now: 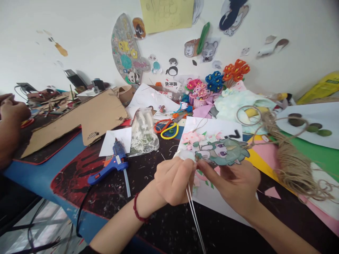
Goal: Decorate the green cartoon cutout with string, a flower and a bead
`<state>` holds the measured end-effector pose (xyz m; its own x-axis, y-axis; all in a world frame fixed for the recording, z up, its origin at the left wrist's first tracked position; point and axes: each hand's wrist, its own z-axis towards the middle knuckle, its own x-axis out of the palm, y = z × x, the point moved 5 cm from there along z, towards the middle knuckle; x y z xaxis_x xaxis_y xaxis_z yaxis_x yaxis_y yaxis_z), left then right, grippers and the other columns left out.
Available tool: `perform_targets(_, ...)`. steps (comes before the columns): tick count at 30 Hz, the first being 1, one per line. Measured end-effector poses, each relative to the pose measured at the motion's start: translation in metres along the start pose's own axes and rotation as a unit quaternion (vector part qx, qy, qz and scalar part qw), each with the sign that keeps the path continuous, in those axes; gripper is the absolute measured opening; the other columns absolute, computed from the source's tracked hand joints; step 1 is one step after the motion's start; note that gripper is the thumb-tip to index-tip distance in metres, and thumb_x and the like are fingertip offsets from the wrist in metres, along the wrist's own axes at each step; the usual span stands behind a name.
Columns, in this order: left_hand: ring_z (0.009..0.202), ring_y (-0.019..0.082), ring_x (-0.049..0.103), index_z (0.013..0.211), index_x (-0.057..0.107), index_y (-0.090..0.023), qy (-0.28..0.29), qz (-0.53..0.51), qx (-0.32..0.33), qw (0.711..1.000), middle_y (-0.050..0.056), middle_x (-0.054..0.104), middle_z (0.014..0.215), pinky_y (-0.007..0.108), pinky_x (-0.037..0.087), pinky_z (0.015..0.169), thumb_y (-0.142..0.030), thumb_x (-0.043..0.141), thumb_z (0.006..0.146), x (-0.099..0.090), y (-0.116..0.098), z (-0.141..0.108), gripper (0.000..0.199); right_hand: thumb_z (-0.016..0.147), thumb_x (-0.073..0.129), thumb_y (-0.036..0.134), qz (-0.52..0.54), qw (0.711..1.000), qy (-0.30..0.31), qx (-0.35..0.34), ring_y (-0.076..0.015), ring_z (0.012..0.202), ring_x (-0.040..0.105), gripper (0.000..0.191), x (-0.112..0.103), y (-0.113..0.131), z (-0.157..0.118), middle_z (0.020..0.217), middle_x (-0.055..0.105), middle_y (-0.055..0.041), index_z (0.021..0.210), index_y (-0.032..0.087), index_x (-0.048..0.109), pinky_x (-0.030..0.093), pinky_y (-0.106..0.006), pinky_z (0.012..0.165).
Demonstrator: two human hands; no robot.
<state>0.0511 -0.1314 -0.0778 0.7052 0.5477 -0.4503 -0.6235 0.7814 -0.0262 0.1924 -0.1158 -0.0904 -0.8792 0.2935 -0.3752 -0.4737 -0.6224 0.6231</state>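
My left hand (pixel 173 181), with a dark red bracelet on its wrist, is closed in a pinch. Two strands of white cord (pixel 192 215) hang down from under its fingers. A whitish piece (pixel 186 154) shows at its fingertips, too unclear to name. My right hand (pixel 235 185) grips a cartoon character cutout (pixel 226 151) with green hair, tilted on its side, between thumb and fingers. The two hands nearly meet at the cutout's left end. Behind and below them lies a white paper sheet (pixel 212 123) with pink and green decorations.
To the left lie a blue hot glue gun (pixel 118 160), a plastic bag of white cords (pixel 144 135) and cardboard (pixel 102 116). Scissors (pixel 169 128) lie behind my hands. A twine bundle (pixel 293 165) is at right. Another person's hand (pixel 12 111) is at far left.
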Motion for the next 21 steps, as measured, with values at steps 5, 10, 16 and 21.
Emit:
perform_targets(5,0.044,0.01,0.043,0.079,0.051,-0.015,0.003,0.014,0.012,1.0,-0.003,0.05,0.052,0.024,0.035,0.044,-0.003,0.047,0.087,0.003,-0.001,0.001,0.016,0.084,0.069,0.019,0.0,1.0,0.002,-0.018,-0.0169,0.064,0.072,0.013,0.001,-0.001,-0.002,0.069,0.074,0.0047,0.073,0.024,0.067,0.059,-0.03,0.063)
perform_targets(10,0.043,0.01,0.042,0.079,0.052,-0.015,0.002,0.003,0.01,1.0,-0.003,0.049,0.052,0.025,0.033,0.043,-0.003,0.048,0.087,0.003,-0.001,0.002,0.015,0.082,0.071,0.015,-0.019,0.997,-0.019,-0.066,-0.0165,0.065,0.072,0.012,0.0,0.002,-0.005,0.072,0.075,0.0049,0.078,0.026,0.068,0.059,-0.031,0.066)
perform_targets(16,0.046,0.009,0.047,0.085,0.054,-0.013,0.022,0.006,-0.003,1.0,-0.002,0.054,0.056,0.023,0.04,0.046,-0.004,0.049,0.088,-0.004,0.0,-0.001,0.01,0.084,0.07,0.021,-0.014,1.0,-0.01,-0.005,-0.0157,0.055,0.068,0.019,0.001,-0.002,-0.003,0.06,0.071,0.0048,0.066,0.024,0.066,0.053,-0.029,0.053)
perform_targets(21,0.047,0.009,0.047,0.086,0.055,-0.013,0.013,0.007,-0.006,1.0,-0.001,0.054,0.055,0.023,0.04,0.046,-0.006,0.047,0.09,-0.005,0.0,-0.001,0.011,0.085,0.069,0.022,-0.008,1.0,-0.009,0.007,-0.0148,0.047,0.064,0.016,0.001,-0.002,-0.004,0.051,0.066,0.006,0.069,0.025,0.068,0.047,-0.029,0.047)
